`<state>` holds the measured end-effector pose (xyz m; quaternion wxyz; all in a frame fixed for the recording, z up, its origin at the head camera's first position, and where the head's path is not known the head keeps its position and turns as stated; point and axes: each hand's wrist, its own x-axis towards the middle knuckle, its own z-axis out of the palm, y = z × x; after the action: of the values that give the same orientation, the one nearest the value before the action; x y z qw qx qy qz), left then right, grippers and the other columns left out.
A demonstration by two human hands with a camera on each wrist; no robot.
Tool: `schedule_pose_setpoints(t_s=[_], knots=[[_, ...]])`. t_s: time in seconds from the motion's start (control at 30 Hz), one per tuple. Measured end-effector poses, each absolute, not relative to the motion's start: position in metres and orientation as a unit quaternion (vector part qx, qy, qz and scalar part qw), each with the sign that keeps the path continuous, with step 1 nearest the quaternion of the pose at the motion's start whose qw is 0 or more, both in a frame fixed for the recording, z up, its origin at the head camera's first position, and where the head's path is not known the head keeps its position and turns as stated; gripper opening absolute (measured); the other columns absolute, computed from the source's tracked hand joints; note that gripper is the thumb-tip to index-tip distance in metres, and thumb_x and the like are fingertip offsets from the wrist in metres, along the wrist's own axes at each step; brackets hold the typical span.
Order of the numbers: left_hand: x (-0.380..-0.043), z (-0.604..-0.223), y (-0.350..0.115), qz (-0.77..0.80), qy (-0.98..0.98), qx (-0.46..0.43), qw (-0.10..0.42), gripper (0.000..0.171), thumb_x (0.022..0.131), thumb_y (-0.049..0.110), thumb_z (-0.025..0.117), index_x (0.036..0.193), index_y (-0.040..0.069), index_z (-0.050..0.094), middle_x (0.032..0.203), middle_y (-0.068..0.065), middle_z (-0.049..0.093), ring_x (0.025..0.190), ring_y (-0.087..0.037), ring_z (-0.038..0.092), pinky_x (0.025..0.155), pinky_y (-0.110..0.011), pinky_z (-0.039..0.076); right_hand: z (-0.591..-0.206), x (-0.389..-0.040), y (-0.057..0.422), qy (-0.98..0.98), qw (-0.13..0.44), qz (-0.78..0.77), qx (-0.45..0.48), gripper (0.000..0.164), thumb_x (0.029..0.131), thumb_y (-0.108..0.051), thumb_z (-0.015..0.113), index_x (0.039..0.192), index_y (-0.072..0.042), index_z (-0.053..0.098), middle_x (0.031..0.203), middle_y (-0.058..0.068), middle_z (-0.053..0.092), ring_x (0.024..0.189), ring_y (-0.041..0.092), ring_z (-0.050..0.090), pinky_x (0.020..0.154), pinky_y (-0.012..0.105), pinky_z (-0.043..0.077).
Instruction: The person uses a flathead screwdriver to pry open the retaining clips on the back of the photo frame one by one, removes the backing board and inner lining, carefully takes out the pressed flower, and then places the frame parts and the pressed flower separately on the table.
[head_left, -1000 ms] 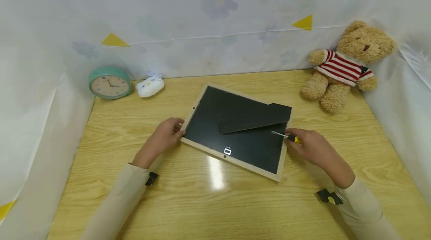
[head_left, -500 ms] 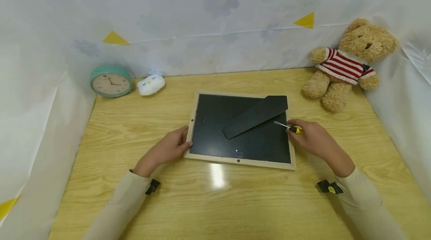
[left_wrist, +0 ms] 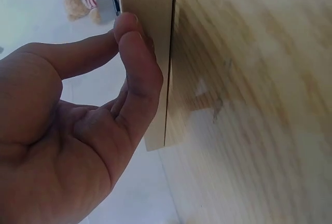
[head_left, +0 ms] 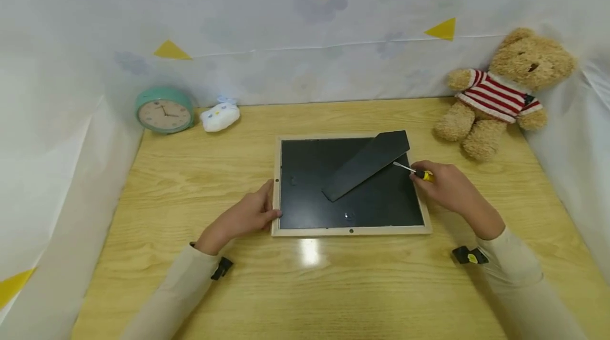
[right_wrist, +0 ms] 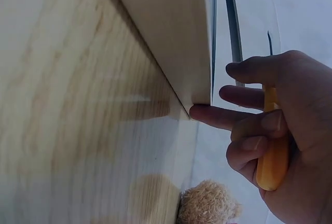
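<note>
A picture frame lies back side up on the wooden table, with a pale wood border and black backing. Its black easel leg slants over the backing toward the upper right corner. At the left border, my left hand pinches the frame with the thumb on top; the left wrist view shows fingers against the wooden side. My right hand grips a yellow and black screwdriver, its metal blade pointing over the backing. One fingertip of that hand touches the frame's side in the right wrist view.
Toward the back left stand a green round clock and a small white plush toy. A teddy bear in a striped sweater sits at the back right. White fabric walls enclose the table.
The frame has turned counterclockwise, so its near edge now runs nearly level across the view. Both hands have stayed at its sides, and the screwdriver is still in the right hand.
</note>
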<state>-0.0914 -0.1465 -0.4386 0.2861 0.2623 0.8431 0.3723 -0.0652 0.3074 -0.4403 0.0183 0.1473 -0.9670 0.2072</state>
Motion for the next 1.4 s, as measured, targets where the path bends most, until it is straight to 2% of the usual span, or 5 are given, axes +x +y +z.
schedule_pose_setpoints(t_s=[0.43, 0.57, 0.7, 1.0, 1.4], knots=[[-0.085, -0.438, -0.148, 0.373, 0.84, 0.237, 0.314, 0.099, 0.097, 0.021, 0.069, 0.157, -0.004, -0.006, 0.081, -0.003, 0.065, 0.064, -0.016, 0.062, 0.06, -0.028, 0.049, -0.435, -0.075, 0.307, -0.97, -0.023, 0.207, 0.126, 0.027, 0.097, -0.016, 0.066, 0.115, 0.005, 0.069, 0.092, 0.016, 0.072, 0.054, 0.011, 0.048, 0.054, 0.032, 0.039], [-0.093, -0.432, -0.152, 0.319, 0.874, 0.226, 0.289, 0.121, 0.084, 0.041, 0.081, 0.16, 0.003, -0.005, 0.128, -0.015, 0.058, 0.109, -0.027, 0.06, 0.089, -0.041, 0.052, -0.426, -0.077, 0.306, -0.97, -0.012, 0.2, 0.136, 0.027, 0.095, -0.015, 0.069, 0.114, 0.006, 0.069, 0.095, 0.018, 0.072, 0.062, 0.017, 0.058, 0.058, 0.039, 0.047], [-0.104, -0.429, -0.155, 0.258, 0.893, 0.258, 0.263, 0.14, 0.067, 0.054, 0.089, 0.16, 0.006, -0.004, 0.164, -0.023, 0.011, 0.149, -0.039, 0.02, 0.114, -0.055, 0.031, -0.414, -0.078, 0.303, -0.97, 0.013, 0.187, 0.154, 0.025, 0.093, -0.015, 0.072, 0.108, 0.005, 0.069, 0.096, 0.017, 0.069, 0.072, 0.024, 0.063, 0.063, 0.045, 0.051], [-0.125, -0.432, -0.153, 0.206, 0.885, 0.314, 0.276, 0.15, 0.059, 0.054, 0.094, 0.159, 0.001, -0.003, 0.165, -0.02, -0.01, 0.152, -0.039, -0.002, 0.115, -0.065, 0.019, -0.388, -0.088, 0.263, -0.962, -0.031, 0.185, 0.2, 0.021, 0.095, -0.018, 0.07, 0.105, 0.0, 0.064, 0.093, 0.01, 0.065, 0.069, 0.017, 0.055, 0.063, 0.039, 0.048], [-0.134, -0.433, -0.151, 0.204, 0.886, 0.292, 0.298, 0.145, 0.059, 0.05, 0.095, 0.161, 0.006, 0.001, 0.167, -0.015, -0.006, 0.152, -0.04, 0.0, 0.116, -0.064, 0.014, -0.378, -0.118, 0.181, -0.935, -0.036, 0.15, 0.32, 0.017, 0.096, -0.019, 0.068, 0.107, -0.006, 0.067, 0.099, 0.007, 0.063, 0.063, 0.011, 0.054, 0.054, 0.03, 0.045]])
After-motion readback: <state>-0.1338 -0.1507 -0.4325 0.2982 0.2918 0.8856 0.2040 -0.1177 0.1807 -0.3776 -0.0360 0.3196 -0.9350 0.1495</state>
